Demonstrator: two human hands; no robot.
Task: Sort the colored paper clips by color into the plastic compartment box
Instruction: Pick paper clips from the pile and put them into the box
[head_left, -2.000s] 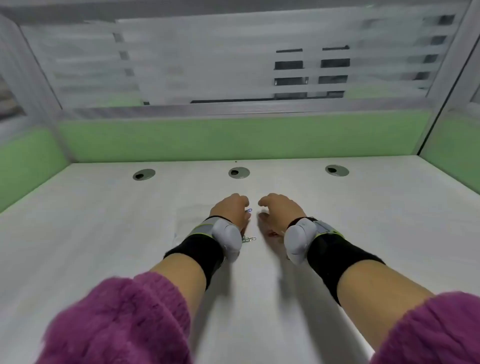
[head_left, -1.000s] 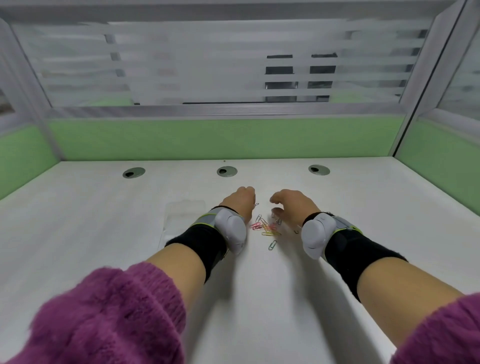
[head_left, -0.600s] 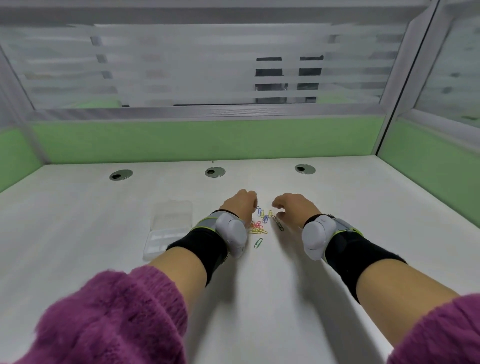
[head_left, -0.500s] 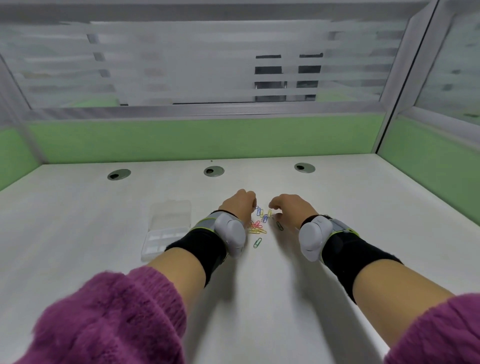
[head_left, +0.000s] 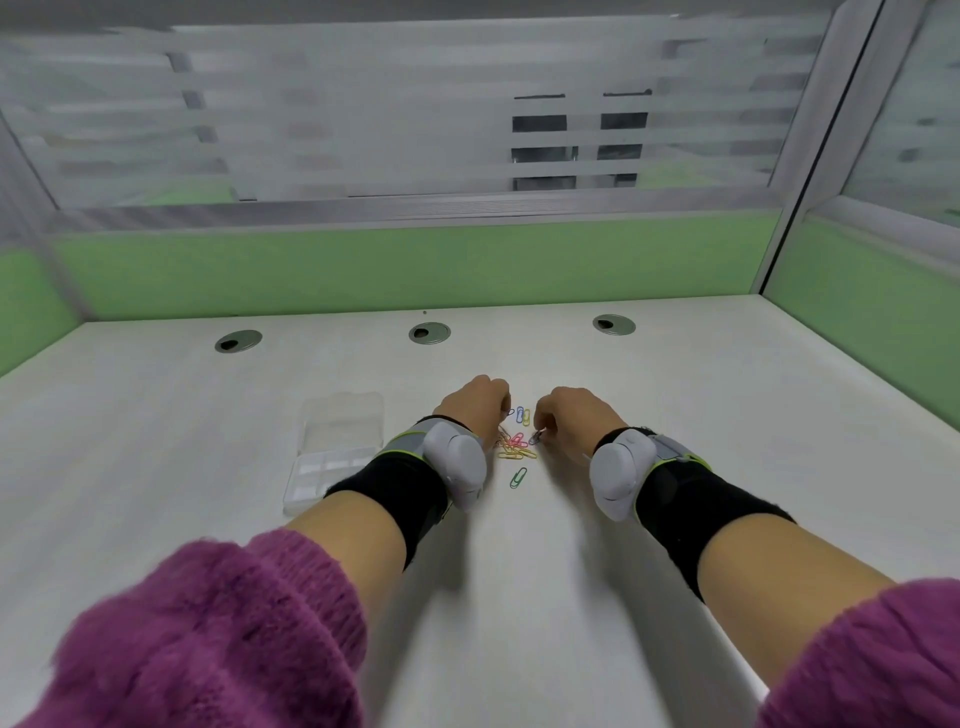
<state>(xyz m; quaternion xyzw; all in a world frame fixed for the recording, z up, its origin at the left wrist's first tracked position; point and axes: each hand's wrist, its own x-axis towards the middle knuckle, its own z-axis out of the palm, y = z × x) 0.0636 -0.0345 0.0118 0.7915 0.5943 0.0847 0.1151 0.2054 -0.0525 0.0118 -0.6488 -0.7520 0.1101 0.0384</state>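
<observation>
A small heap of colored paper clips (head_left: 515, 448) in pink, yellow and orange lies on the white desk between my hands. A blue clip (head_left: 520, 414) and a yellow one lie just behind it, and a green clip (head_left: 518, 477) lies alone in front. My left hand (head_left: 475, 408) rests knuckles-up at the heap's left edge, its fingertips hidden. My right hand (head_left: 571, 421) is curled at the right edge, pinching a dark clip (head_left: 535, 439). The clear plastic compartment box (head_left: 324, 475) sits left of my left wrist with its lid (head_left: 343, 423) folded back.
The white desk (head_left: 675, 415) is walled by green partitions at the back and both sides. Three round cable holes (head_left: 429, 332) line the back. Both wrists wear black bands with grey devices, above purple fuzzy sleeves.
My hands moved apart and uncovered the clips. The view swung right, bringing the box into sight on the left. My right fingertips closed onto the dark clip.
</observation>
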